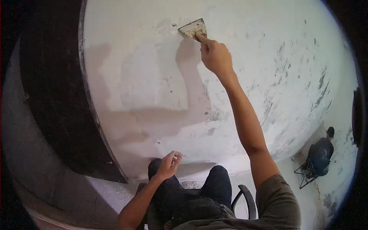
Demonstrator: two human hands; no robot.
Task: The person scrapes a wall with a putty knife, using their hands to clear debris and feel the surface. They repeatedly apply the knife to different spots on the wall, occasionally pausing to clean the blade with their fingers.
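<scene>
As right fingers (203, 39) clench the scraper (194, 27), hiding its handle, left fingers (176, 155) curl half-open.

Dark marks streak the white wall (245, 96) beside a dark panel (53, 84).

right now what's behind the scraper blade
White wall shows around the scraper blade, with a small dark mark near its left corner. The patch directly behind the blade is covered and cannot be seen.
</scene>
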